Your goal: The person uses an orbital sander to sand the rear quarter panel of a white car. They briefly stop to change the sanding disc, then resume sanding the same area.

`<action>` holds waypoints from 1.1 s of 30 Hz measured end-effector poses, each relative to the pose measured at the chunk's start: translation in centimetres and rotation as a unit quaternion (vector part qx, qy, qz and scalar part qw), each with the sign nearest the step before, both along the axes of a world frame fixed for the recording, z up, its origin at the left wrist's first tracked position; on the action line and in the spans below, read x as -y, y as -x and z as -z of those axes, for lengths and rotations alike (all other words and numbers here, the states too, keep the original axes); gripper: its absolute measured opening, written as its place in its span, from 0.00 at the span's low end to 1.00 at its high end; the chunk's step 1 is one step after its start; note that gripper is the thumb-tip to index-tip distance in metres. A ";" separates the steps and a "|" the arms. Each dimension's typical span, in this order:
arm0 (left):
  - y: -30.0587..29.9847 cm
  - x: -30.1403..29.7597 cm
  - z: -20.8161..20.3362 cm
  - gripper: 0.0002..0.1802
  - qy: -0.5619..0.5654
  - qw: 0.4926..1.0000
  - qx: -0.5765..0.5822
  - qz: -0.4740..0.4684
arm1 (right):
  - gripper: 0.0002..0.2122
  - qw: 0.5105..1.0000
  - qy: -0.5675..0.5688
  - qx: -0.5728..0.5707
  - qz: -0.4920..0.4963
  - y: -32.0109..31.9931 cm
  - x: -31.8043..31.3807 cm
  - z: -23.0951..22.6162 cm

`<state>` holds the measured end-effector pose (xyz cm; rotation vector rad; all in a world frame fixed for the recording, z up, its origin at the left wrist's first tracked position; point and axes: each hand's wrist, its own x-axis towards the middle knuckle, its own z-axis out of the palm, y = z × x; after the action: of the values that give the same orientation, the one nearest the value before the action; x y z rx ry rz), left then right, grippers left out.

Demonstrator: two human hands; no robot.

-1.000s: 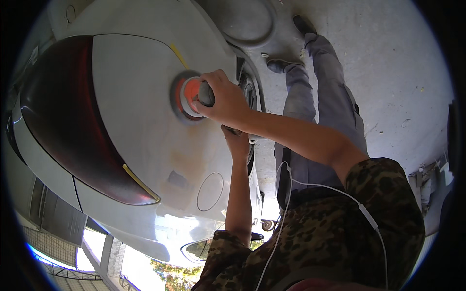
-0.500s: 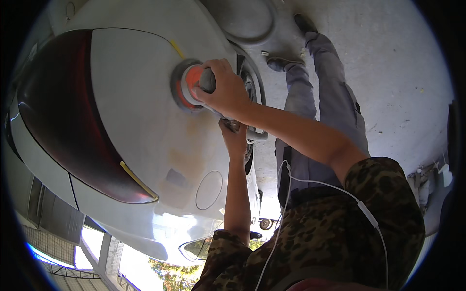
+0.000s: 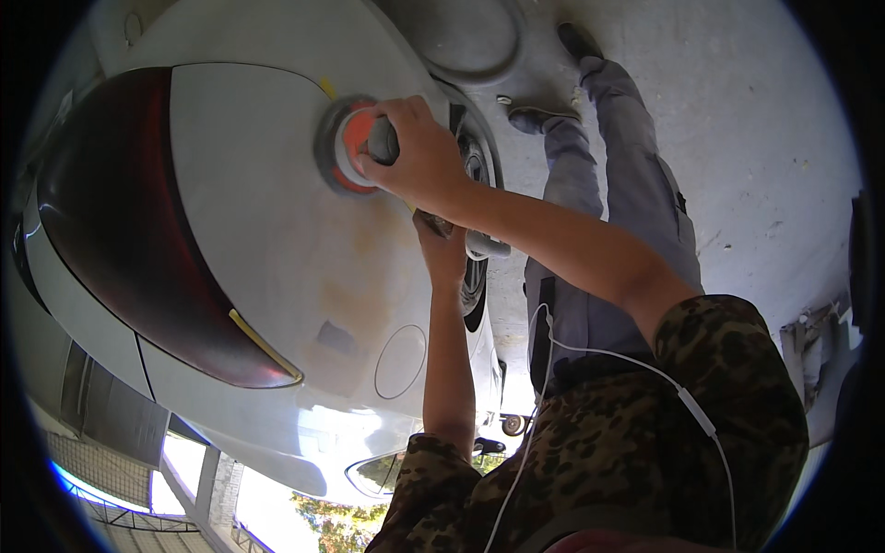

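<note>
— near the upper edge of the pale car panel (image 3: 267, 212), just beside the wheel arch, the right hand (image 3: 415, 157) is clamped over the top of a round sander (image 3: 355, 147) with an orange pad. the disc sits against the panel, close to a short strip of yellow tape (image 3: 327, 88).

— and the left hand (image 3: 441, 244)?

— lower, below the right forearm, fingers closed round the grey rear handle (image 3: 484, 244) of the same tool, by the look of it. so both hands are shut on the sander.

— how would you do this pass well?

— my judgement: keep the disc flat on the curve, since tilting it onto one edge could gouge the filler-coloured patch (image 3: 364, 286) below it. light even pressure from the top hand, steering from the rear one. stay off the dark tinted rear glass (image 3: 120, 240) at the panel's left edge and off the taped lines.

— counts?

— one sander, two hands on it. one car wheel (image 3: 475, 184) shows beside the panel. two yellow tape strips: the short one by the sander and a longer one (image 3: 263, 341) along the lower edge of the glass. one round fuel flap outline (image 3: 401, 361) toward the panel's lower edge. one white cable (image 3: 627, 364) runs across the camouflage shirt (image 3: 627, 461). two shoes show on the concrete floor (image 3: 737, 138).
</note>
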<state>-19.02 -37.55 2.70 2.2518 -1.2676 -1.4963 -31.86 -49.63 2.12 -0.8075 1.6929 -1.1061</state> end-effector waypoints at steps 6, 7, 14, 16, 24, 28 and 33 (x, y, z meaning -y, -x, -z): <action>-0.4 -1.0 0.1 0.46 -0.030 0.999 0.036 0.007 | 0.28 1.000 -0.014 0.008 0.011 -0.3 -0.8 -0.2; -0.4 -1.2 0.0 0.43 -0.037 0.998 0.042 0.011 | 0.28 1.000 -0.012 0.014 -0.005 -0.3 -0.9 -0.3; 0.9 -2.0 -0.7 0.45 -0.017 1.000 -0.012 0.007 | 0.28 0.998 -0.003 0.014 -0.059 -0.4 -2.8 -0.9; 1.4 -2.5 -1.4 0.44 -0.042 0.999 0.006 0.013 | 0.28 0.999 0.004 0.011 -0.043 -0.4 -3.2 -0.8; 1.5 -1.8 -0.9 0.45 0.016 0.999 -0.042 -0.023 | 0.26 0.999 0.004 0.018 -0.049 -0.2 -2.3 -0.6; 1.3 -1.8 -0.8 0.46 -0.016 0.999 -0.030 -0.025 | 0.26 1.000 -0.001 0.003 -0.015 0.0 -1.7 -0.3; 0.7 -1.2 0.1 0.47 0.002 1.000 -0.015 -0.009 | 0.26 1.000 0.003 0.001 -0.030 0.1 -0.7 -0.1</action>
<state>-19.72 -36.36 2.60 2.2238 -1.2369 -1.5140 -31.91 -48.93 2.17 -0.8553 1.6543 -1.0700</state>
